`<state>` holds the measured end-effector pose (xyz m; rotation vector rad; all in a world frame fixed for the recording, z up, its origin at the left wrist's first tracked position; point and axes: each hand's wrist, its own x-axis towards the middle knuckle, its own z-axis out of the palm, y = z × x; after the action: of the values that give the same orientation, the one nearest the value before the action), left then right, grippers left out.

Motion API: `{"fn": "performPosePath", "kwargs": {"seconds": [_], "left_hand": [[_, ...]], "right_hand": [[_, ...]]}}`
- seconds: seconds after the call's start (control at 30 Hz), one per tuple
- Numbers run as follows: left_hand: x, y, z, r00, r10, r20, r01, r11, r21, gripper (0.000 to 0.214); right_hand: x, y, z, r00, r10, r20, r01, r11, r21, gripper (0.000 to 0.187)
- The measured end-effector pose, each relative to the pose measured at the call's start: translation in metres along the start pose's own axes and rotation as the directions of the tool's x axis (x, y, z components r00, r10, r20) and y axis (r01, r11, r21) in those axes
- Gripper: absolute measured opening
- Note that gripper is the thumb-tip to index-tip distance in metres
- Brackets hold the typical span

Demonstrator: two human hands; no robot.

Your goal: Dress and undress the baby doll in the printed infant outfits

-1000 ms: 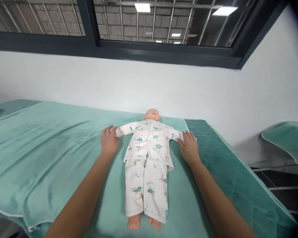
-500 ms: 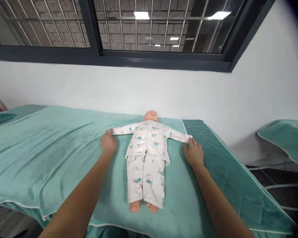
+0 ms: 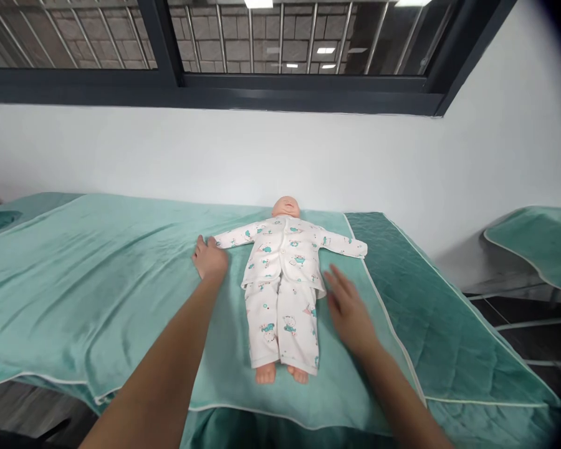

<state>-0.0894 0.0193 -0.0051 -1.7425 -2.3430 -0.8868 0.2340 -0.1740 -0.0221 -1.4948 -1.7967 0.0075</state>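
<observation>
A baby doll (image 3: 285,206) lies on its back with both arms stretched out, its bare feet toward me. It wears a white printed pyjama top (image 3: 287,249) and matching pyjama trousers (image 3: 283,324). At the cuff of the sleeve on the left, my left hand (image 3: 210,257) rests with its fingers apart, touching or very close to the cuff. My right hand (image 3: 350,312) is open beside the top's lower hem, slightly blurred and holding nothing. The sleeve on the right (image 3: 343,244) lies free, its cuff covering the doll's hand.
Beneath the doll is a light green blanket (image 3: 135,280) with white piping, over a darker quilted green cover (image 3: 444,324). Behind stands a white wall (image 3: 215,156) below a dark window frame (image 3: 285,100). Another green-covered surface (image 3: 542,240) is at the right.
My right hand has let go of the right cuff and moved inward toward the doll's hip. My left hand's fingers have spread at the left cuff. The camera view has shifted slightly.
</observation>
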Motion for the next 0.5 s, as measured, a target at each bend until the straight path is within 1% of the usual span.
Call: {"fn": "performPosePath", "kwargs": {"seconds": [0.03,0.07,0.1,0.13,0.2,0.23,0.27,0.3,0.33,0.4,0.47,0.5], "left_hand": [[0.0,0.0,0.0,1.0,-0.001,0.001,0.001,1.0,-0.007,0.051],[-0.001,0.001,-0.001,1.0,-0.004,0.002,0.004,1.0,-0.017,0.054],[-0.001,0.001,-0.002,1.0,-0.007,0.002,0.007,1.0,-0.027,0.056],[-0.001,0.001,-0.002,1.0,-0.008,0.003,0.008,0.999,-0.034,0.057],[-0.002,0.002,-0.004,1.0,-0.003,0.003,0.003,0.999,-0.038,0.059],[-0.002,0.003,-0.004,1.0,0.003,0.004,-0.003,0.999,-0.037,0.059],[-0.002,0.003,-0.004,1.0,0.007,0.007,-0.007,0.999,-0.037,0.059],[-0.002,0.003,-0.004,1.0,0.008,0.009,-0.007,0.999,-0.039,0.059],[-0.002,0.002,-0.004,1.0,0.008,0.009,-0.007,0.999,-0.042,0.059],[-0.002,0.001,-0.004,1.0,0.013,0.003,-0.012,0.999,-0.051,0.059],[-0.002,0.0,-0.004,1.0,0.017,-0.002,-0.017,0.998,-0.062,0.058],[-0.002,-0.001,-0.004,1.0,0.02,-0.003,-0.02,0.997,-0.068,0.058]], "right_hand": [[-0.015,-0.011,0.001,0.995,-0.039,0.091,0.038,0.999,0.016,0.048],[-0.03,-0.021,0.002,0.992,-0.021,0.124,0.019,1.0,0.019,0.045],[-0.044,-0.03,0.002,0.993,0.028,0.112,-0.031,0.999,0.029,0.042],[-0.057,-0.038,0.001,0.993,0.098,0.071,-0.102,0.993,0.052,0.039],[-0.077,-0.055,-0.004,0.968,0.25,-0.038,-0.243,0.961,0.134,0.035],[-0.085,-0.066,-0.007,0.952,0.296,-0.075,-0.279,0.943,0.18,0.036],[-0.09,-0.078,-0.01,0.947,0.309,-0.094,-0.284,0.935,0.214,0.039],[-0.092,-0.091,-0.012,0.955,0.283,-0.095,-0.255,0.939,0.232,0.041],[-0.093,-0.105,-0.013,0.971,0.228,-0.069,-0.206,0.951,0.232,0.043],[-0.089,-0.13,-0.011,0.994,0.11,0.028,-0.113,0.976,0.188,0.042],[-0.079,-0.147,-0.004,0.992,0.059,0.11,-0.071,0.992,0.105,0.039],[-0.074,-0.152,0.0,0.99,0.055,0.127,-0.063,0.996,0.059,0.037]]}}
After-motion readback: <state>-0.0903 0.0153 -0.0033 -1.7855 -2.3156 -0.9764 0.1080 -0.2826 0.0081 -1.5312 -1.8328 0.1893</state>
